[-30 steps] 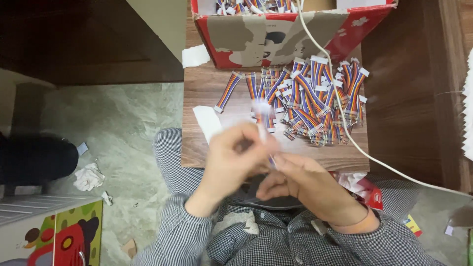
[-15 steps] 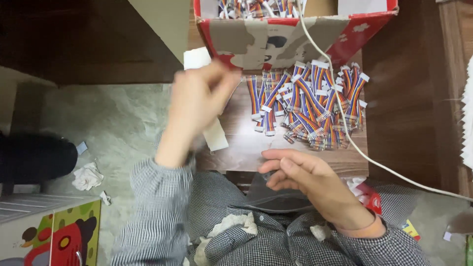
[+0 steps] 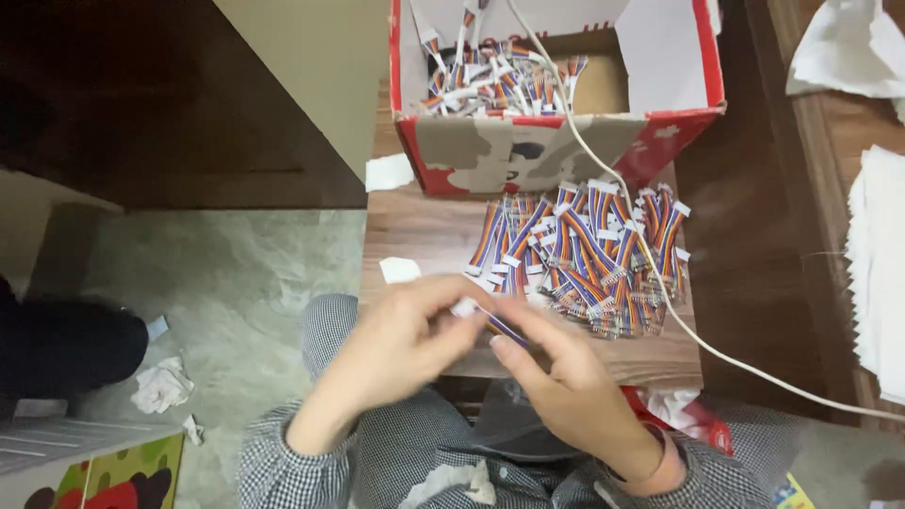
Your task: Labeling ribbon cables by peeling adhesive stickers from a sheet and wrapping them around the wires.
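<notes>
My left hand (image 3: 391, 349) and my right hand (image 3: 556, 386) meet over the near edge of a small wooden table (image 3: 424, 236). Between their fingertips they pinch one short rainbow ribbon cable (image 3: 498, 325) with a white connector at its left end. Just beyond the hands lies a pile of several similar ribbon cables (image 3: 584, 254) on the table. Behind the pile stands an open red and white cardboard box (image 3: 556, 141) holding more of these cables.
A white cord (image 3: 660, 292) runs from the box across the pile and off to the right. A small white scrap (image 3: 400, 270) lies on the table's left part. Crumpled paper (image 3: 162, 385) sits on the floor at left. White sheets (image 3: 877, 273) lie at far right.
My left hand, which had reached up toward the box's left corner, has come back down to my right hand. Both now hold one cable between them.
</notes>
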